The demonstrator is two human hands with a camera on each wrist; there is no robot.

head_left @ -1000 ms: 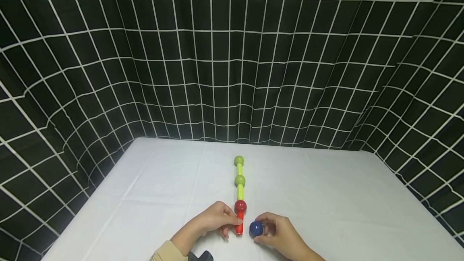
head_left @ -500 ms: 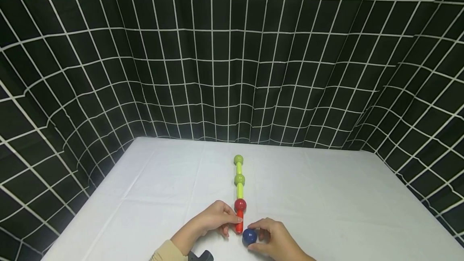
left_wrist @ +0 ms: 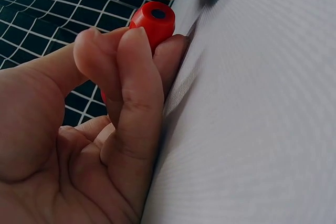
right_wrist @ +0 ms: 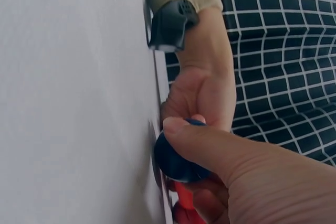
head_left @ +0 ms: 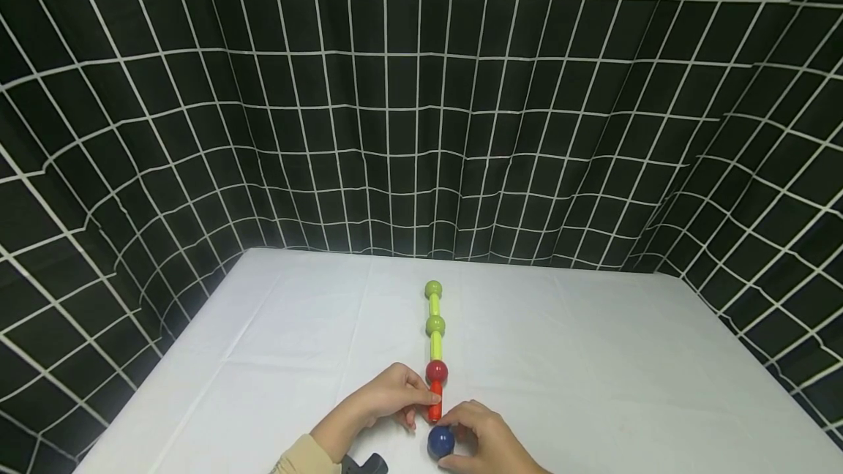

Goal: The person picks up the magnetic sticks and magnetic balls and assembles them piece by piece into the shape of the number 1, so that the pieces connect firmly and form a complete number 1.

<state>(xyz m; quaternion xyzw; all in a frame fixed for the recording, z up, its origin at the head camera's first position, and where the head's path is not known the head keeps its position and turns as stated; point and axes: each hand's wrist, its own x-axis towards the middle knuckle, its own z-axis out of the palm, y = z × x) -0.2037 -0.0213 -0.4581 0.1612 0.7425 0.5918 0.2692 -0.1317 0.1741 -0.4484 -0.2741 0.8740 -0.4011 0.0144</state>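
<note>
My left hand (head_left: 391,395) pinches a red rod (head_left: 435,408) between thumb and fingers. In the left wrist view the near end of the red rod (left_wrist: 157,17) shows a dark round spot. A red ball (head_left: 437,371) joins its far end, followed in line by a light green rod (head_left: 436,346), a green ball (head_left: 435,325), a second light green rod (head_left: 434,305) and another green ball (head_left: 433,290). With thumb and fingers, my right hand (head_left: 490,445) grips a blue ball (head_left: 440,442) just in front of the red rod's near end. Whether they touch, I cannot tell.
A white cloth covers the table (head_left: 593,357). Black curtains (head_left: 421,108) with a white grid stand behind and at both sides. A dark device (head_left: 365,464) sits at my left wrist, beside a beige sleeve (head_left: 306,457).
My right hand has carried the blue ball left and toward me, from beside the red rod to in front of its near end. The left hand keeps its pinch, almost still.
</note>
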